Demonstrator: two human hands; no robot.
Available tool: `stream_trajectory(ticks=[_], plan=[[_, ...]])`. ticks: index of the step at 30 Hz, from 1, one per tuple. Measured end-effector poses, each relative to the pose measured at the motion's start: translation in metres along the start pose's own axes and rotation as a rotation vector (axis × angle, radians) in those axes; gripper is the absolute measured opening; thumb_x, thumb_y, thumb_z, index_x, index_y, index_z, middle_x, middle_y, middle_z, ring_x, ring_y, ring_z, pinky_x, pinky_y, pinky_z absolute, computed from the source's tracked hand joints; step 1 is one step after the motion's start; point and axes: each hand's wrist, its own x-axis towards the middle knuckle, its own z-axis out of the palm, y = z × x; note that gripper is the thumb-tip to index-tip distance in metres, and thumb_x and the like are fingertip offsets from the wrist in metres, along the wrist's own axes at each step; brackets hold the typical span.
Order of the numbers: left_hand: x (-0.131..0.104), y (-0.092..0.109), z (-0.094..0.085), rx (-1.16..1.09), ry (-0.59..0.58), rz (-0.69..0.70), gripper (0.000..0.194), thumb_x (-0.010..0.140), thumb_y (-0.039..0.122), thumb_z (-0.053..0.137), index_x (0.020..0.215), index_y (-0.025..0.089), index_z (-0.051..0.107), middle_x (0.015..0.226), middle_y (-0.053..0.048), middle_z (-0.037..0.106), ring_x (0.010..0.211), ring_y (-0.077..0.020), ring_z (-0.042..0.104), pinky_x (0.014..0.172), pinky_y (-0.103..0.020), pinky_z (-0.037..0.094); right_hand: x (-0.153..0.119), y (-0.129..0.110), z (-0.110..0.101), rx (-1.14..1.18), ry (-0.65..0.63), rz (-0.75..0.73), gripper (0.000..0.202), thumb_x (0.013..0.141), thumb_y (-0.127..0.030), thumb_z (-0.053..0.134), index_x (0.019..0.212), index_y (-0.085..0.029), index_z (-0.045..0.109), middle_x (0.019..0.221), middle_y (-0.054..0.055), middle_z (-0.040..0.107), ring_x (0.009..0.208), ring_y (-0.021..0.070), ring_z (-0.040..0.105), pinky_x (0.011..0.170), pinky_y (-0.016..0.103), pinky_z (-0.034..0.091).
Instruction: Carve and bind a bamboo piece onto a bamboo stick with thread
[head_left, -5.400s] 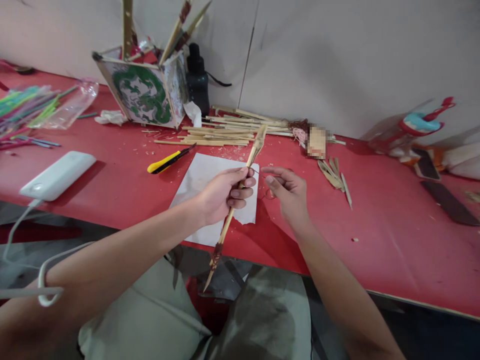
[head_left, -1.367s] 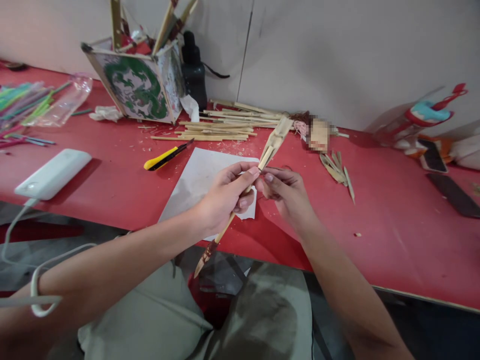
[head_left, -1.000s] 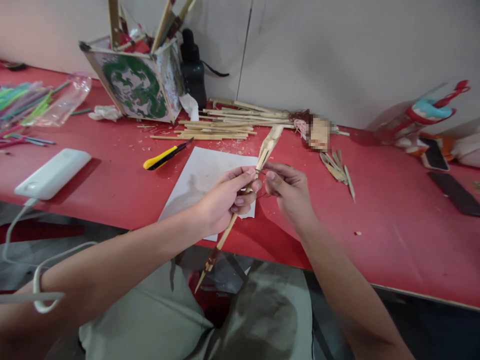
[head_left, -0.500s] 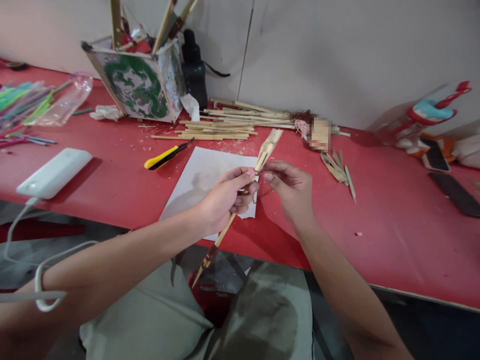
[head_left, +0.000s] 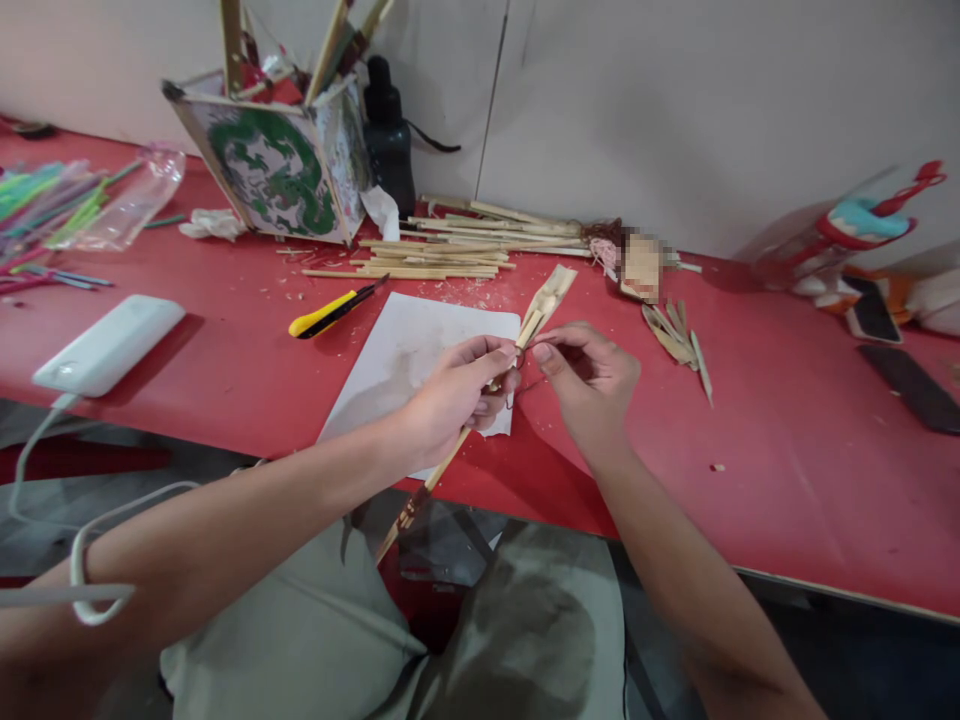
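Note:
My left hand [head_left: 457, 400] is closed around a thin bamboo stick [head_left: 448, 462] that slants from upper right to lower left. Pale, flat leaf-like pieces [head_left: 549, 292] spread at its upper end, and dark reddish thread [head_left: 407, 508] wraps its lower part. Just right of the stick, my right hand [head_left: 592, 375] pinches a thin dark thread that runs to the binding by my left thumb. A loose end of thread hangs below the fingers. Under the hands lies a white sheet of paper [head_left: 405, 350].
A yellow cutter [head_left: 322, 316] and bamboo sticks [head_left: 435, 262] lie behind the paper. A dragon-patterned box [head_left: 274, 175] and black bottle [head_left: 390, 155] stand at back left. A white power bank [head_left: 110, 345] is left; dry leaf pieces [head_left: 671, 335] and a dark phone [head_left: 909, 385] are right.
My right hand has moved slightly to the right, drawing the thread. The stick has tilted, its leafy top shifting right and its lower end a little up and left.

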Motion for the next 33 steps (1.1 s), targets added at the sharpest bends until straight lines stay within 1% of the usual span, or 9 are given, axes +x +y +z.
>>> stream_trajectory(ticks=[5,9,14,18,24,27,30,33], plan=[[-0.0001,0.0006,0.0003,0.007,0.013,-0.017,0.014,0.097,0.030,0.061,0.090,0.020,0.053,0.069,0.005,0.052,0.042,-0.0005,0.031,0.041,-0.015,0.019,-0.0008,0.0031,0.0002,0.030,0.002,0.046,0.011,0.091,-0.037,0.074,0.087,-0.027,0.072,0.078,0.001,0.069,0.068,0.0161,0.061,0.067,0.033,0.051],[-0.0013,0.0022,0.0035,-0.010,0.048,-0.034,0.013,0.099,0.024,0.053,0.087,0.019,0.052,0.066,0.003,0.053,0.042,-0.0024,0.038,0.041,-0.016,0.024,-0.0010,0.0052,0.0000,0.018,-0.001,0.088,0.017,0.091,-0.043,0.073,0.088,-0.026,0.071,0.077,0.001,0.068,0.067,0.0162,0.060,0.065,0.033,0.049],[-0.0014,0.0024,0.0045,0.000,0.051,-0.024,0.015,0.100,0.024,0.052,0.087,0.019,0.051,0.064,0.003,0.052,0.041,-0.0025,0.037,0.041,-0.016,0.024,-0.0002,0.0046,0.0006,0.073,-0.035,0.118,0.024,0.092,-0.048,0.072,0.086,-0.024,0.072,0.075,0.000,0.066,0.064,0.0146,0.056,0.062,0.031,0.046],[-0.0004,0.0020,0.0036,0.016,0.058,-0.010,0.016,0.101,0.025,0.051,0.087,0.019,0.052,0.064,0.003,0.054,0.041,-0.0029,0.039,0.040,-0.016,0.024,0.0005,0.0042,0.0006,0.095,-0.051,0.138,0.030,0.095,-0.052,0.068,0.086,-0.023,0.073,0.075,0.001,0.067,0.063,0.0144,0.057,0.061,0.031,0.046],[0.0028,0.0005,0.0021,0.030,0.061,0.012,0.014,0.102,0.026,0.050,0.091,0.019,0.053,0.064,0.002,0.057,0.039,-0.0027,0.039,0.040,-0.017,0.023,0.0010,0.0024,0.0011,0.110,-0.074,0.172,0.034,0.089,-0.057,0.073,0.086,-0.024,0.075,0.072,0.001,0.067,0.062,0.0149,0.056,0.060,0.031,0.045],[0.0034,-0.0005,0.0012,0.048,0.073,0.010,0.014,0.102,0.028,0.051,0.090,0.020,0.050,0.064,0.002,0.058,0.039,-0.0025,0.039,0.041,-0.017,0.021,0.0009,0.0011,0.0016,0.090,-0.078,0.163,0.031,0.086,-0.055,0.078,0.083,-0.024,0.075,0.071,0.000,0.067,0.061,0.0148,0.056,0.061,0.031,0.046],[0.0034,-0.0013,0.0006,0.060,0.083,0.001,0.013,0.101,0.027,0.051,0.091,0.022,0.046,0.064,0.003,0.059,0.040,-0.0027,0.039,0.042,-0.016,0.020,0.0008,0.0011,0.0015,0.060,-0.075,0.134,0.027,0.086,-0.050,0.079,0.081,-0.024,0.075,0.069,-0.001,0.067,0.061,0.0142,0.056,0.062,0.030,0.047],[0.0038,-0.0016,0.0003,0.092,0.078,-0.001,0.012,0.101,0.026,0.050,0.091,0.022,0.045,0.065,0.003,0.060,0.039,-0.0029,0.039,0.042,-0.017,0.021,0.0008,0.0018,0.0009,0.040,-0.053,0.130,0.025,0.087,-0.047,0.079,0.080,-0.024,0.076,0.067,-0.001,0.066,0.059,0.0134,0.054,0.059,0.030,0.045]])
